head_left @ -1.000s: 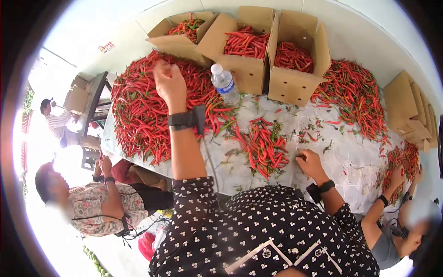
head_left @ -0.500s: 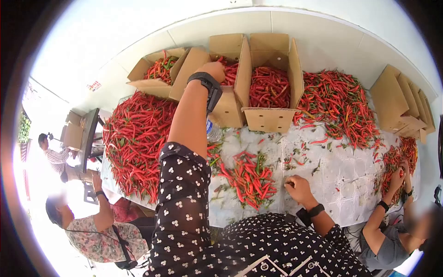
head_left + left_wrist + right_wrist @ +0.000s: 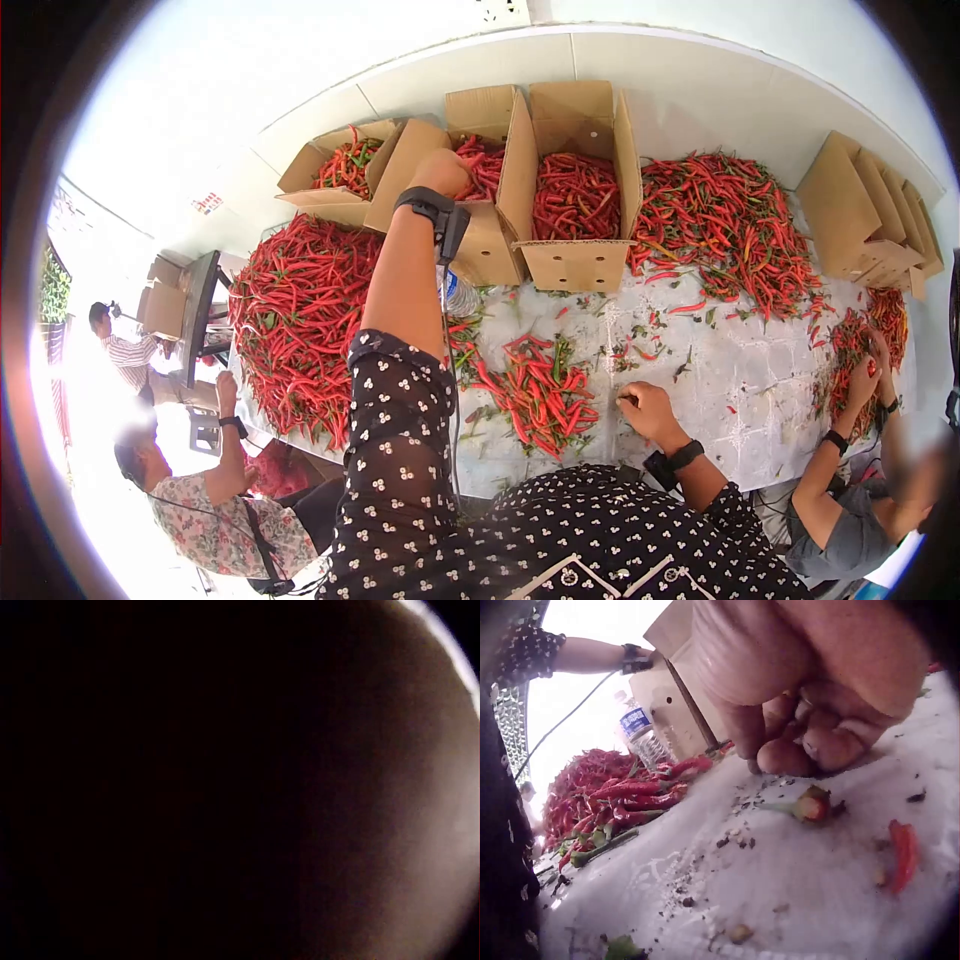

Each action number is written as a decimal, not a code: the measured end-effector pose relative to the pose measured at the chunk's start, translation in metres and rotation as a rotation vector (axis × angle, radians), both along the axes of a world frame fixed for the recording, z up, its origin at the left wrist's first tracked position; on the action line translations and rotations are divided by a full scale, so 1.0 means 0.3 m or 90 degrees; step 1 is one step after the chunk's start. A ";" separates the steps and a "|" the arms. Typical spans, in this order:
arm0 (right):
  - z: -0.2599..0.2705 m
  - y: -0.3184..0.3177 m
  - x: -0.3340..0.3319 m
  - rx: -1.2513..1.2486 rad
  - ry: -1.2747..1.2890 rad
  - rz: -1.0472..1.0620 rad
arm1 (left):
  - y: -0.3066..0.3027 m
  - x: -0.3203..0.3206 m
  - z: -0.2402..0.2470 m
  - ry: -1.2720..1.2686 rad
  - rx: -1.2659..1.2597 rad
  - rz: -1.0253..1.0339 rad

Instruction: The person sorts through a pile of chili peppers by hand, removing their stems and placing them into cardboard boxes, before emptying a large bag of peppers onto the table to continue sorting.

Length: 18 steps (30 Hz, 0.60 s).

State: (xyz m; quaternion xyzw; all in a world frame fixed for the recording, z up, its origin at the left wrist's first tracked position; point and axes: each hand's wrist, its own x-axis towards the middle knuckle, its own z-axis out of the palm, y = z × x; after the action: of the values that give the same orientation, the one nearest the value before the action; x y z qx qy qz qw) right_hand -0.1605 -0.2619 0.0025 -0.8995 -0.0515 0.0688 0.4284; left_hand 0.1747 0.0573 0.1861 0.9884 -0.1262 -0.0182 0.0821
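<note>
My left hand (image 3: pixel 443 172) is at the left side of the middle box (image 3: pixel 478 240), against the red chillies (image 3: pixel 484 168) in it; its fingertips are hidden. The left wrist view is almost wholly dark. My right hand (image 3: pixel 652 412) rests on the pale table cover (image 3: pixel 735 375), right of a small chilli pile (image 3: pixel 545 395). In the right wrist view the fingers of the right hand (image 3: pixel 810 697) are loosely curled, with nothing seen in them, beside a cut stem end (image 3: pixel 810 805) and a red piece (image 3: pixel 904 856).
A large chilli heap (image 3: pixel 300 310) lies at the left, another (image 3: pixel 725 230) at the right. A bottle (image 3: pixel 460 295) stands below my left forearm. Boxes of chillies (image 3: pixel 345 165) (image 3: pixel 577 195) flank the middle one. People work at both sides; folded cartons (image 3: pixel 850 215) stand far right.
My left hand has moved from above the large left heap over to the middle box. The head view has shifted. My right hand has stayed on the table.
</note>
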 end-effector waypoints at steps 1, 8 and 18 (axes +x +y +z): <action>-0.003 0.000 -0.002 0.000 -0.002 0.000 | 0.004 -0.015 0.011 -0.036 -0.036 0.022; -0.008 0.004 -0.006 -0.006 -0.023 -0.004 | 0.012 -0.118 0.031 -0.182 -0.045 0.151; -0.015 0.018 -0.019 -0.038 -0.026 0.005 | -0.050 -0.285 0.199 -0.414 -0.368 0.089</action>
State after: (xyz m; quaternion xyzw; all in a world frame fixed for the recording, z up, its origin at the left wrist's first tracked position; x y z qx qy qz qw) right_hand -0.1661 -0.2566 -0.0019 -0.9129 -0.0619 0.0540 0.3999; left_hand 0.0893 0.0424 0.2459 0.8853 -0.0780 0.3355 0.3124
